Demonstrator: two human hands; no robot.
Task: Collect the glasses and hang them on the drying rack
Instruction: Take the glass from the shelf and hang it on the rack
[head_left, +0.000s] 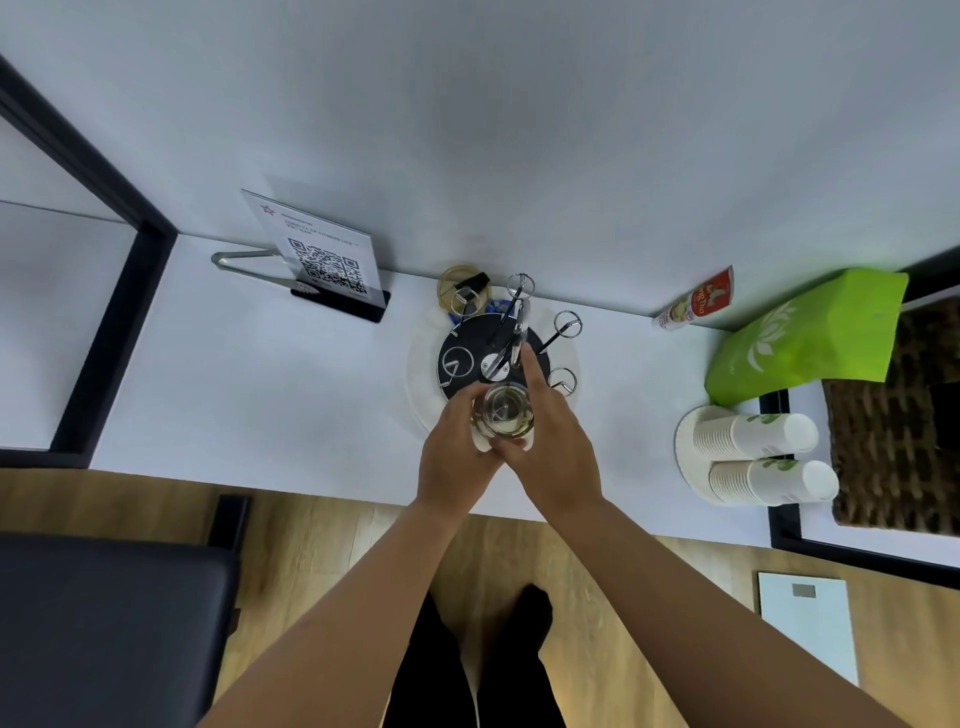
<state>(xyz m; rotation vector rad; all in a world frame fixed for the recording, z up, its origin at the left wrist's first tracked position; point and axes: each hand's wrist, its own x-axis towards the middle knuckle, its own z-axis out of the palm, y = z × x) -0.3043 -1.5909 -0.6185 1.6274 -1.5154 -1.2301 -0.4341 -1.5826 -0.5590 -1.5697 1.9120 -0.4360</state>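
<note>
A white counter (249, 395) against a pale wall, seen from above.

A round drying rack (470, 358) with ringed metal arms is set on a white plate (418, 384) mid-counter. A QR-code sign (324, 260) and metal tongs (244, 258) are placed left; right, a green bag (810, 338), a tube, possibly condensed milk (696, 299), and stacked paper cups (753, 434) lying sideways.

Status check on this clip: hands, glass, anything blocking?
Left hand and right hand both grip the glass. Glass at the drying rack, near side. Nothing blocking.
</note>
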